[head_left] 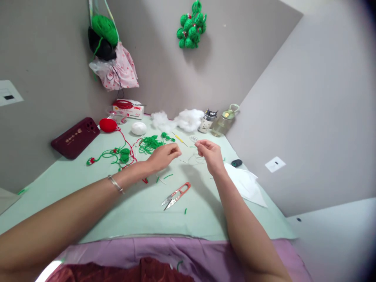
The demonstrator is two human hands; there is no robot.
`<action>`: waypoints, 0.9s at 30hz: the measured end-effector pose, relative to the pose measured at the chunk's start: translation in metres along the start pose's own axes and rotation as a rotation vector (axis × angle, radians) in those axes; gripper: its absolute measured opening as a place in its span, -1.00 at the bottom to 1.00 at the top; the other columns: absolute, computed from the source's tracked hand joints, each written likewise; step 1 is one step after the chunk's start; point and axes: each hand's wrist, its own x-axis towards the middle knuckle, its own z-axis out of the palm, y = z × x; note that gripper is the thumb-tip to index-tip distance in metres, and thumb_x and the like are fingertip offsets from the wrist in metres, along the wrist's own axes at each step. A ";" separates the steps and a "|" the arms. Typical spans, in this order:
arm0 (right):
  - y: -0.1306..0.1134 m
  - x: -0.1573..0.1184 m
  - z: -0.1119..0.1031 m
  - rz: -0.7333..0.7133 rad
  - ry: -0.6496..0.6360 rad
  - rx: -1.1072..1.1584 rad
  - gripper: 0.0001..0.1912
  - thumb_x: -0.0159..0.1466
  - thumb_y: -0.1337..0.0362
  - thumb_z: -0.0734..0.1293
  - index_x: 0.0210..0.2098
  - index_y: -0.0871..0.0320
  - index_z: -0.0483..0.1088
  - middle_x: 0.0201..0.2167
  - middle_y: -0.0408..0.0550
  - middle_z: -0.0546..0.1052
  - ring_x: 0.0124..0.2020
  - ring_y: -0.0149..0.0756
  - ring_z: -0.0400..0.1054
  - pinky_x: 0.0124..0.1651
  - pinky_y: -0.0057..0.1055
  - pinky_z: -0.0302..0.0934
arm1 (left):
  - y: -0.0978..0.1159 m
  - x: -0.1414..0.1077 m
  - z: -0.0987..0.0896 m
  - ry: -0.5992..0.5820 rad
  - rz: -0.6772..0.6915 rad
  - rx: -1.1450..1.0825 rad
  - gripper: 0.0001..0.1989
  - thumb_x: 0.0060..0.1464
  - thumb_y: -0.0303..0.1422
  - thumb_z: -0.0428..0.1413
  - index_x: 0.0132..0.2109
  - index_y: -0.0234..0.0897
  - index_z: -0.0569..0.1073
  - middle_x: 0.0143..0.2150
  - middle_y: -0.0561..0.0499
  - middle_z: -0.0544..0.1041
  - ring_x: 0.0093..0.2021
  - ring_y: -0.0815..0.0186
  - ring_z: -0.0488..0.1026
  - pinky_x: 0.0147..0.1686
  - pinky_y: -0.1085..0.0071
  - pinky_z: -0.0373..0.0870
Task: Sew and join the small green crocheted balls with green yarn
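My left hand (165, 156) is closed above the middle of the table, its fingers curled in and their contents hidden. To its right my right hand (210, 153) is raised with thumb and forefinger pinched; whatever is in the pinch is too small to name. A thin pale thread (195, 163) runs between and below the hands. Nearer me lie orange-handled snips (178, 196), blades apart. Just beyond my left hand is a tangle of green yarn (150, 144), with a yellow crochet hook (178, 138) to its right.
Red yarn ball (108, 125), white ball (138, 128), phone (76, 138) stand left. White stuffing (189, 120), a pen cup (206, 122) and bottle (225, 121) are behind. A white sheet (246, 184) lies right. Green crocheted pieces (192, 29) hang on the wall.
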 end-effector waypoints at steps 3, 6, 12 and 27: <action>0.004 0.006 -0.007 0.011 0.057 0.055 -0.72 0.06 0.09 0.45 -0.39 0.17 0.44 -0.64 -0.25 0.29 -0.56 -0.44 0.10 -0.45 -0.41 0.00 | -0.002 0.021 0.013 -0.124 0.109 0.240 -0.92 0.09 -0.43 0.07 -0.29 -0.22 0.47 -0.19 -0.08 0.52 -0.13 0.15 0.40 -0.11 0.27 0.28; 0.003 0.004 -0.004 0.003 0.040 0.031 -0.71 0.08 0.07 0.44 -0.39 0.17 0.44 -0.64 -0.24 0.30 -0.56 -0.43 0.11 -0.44 -0.40 0.02 | -0.004 0.037 0.032 -0.178 0.114 0.321 -0.87 -0.02 -0.56 0.07 -0.39 -0.25 0.45 -0.25 -0.13 0.50 -0.08 0.08 0.39 -0.01 0.18 0.25; -0.001 -0.003 0.002 -0.014 -0.002 -0.008 -0.74 0.13 0.08 0.42 -0.39 0.16 0.44 -0.64 -0.24 0.29 -0.56 -0.42 0.10 -0.45 -0.39 -0.01 | -0.008 0.042 0.038 -0.236 0.053 0.388 -0.86 -0.09 -0.58 0.07 -0.46 -0.24 0.40 -0.35 -0.15 0.49 -0.14 0.05 0.41 -0.11 0.21 0.26; -0.006 -0.033 0.027 -0.297 -0.602 -0.468 -0.89 0.33 0.27 0.35 -0.30 0.06 0.55 -0.25 -0.04 0.59 -0.15 -0.20 0.40 -0.06 -0.25 0.22 | -0.014 -0.047 -0.015 -0.137 -0.171 -0.287 -0.92 0.09 -0.32 0.04 -0.28 -0.21 0.35 -0.38 0.08 0.45 -0.36 0.29 0.36 -0.34 0.38 0.25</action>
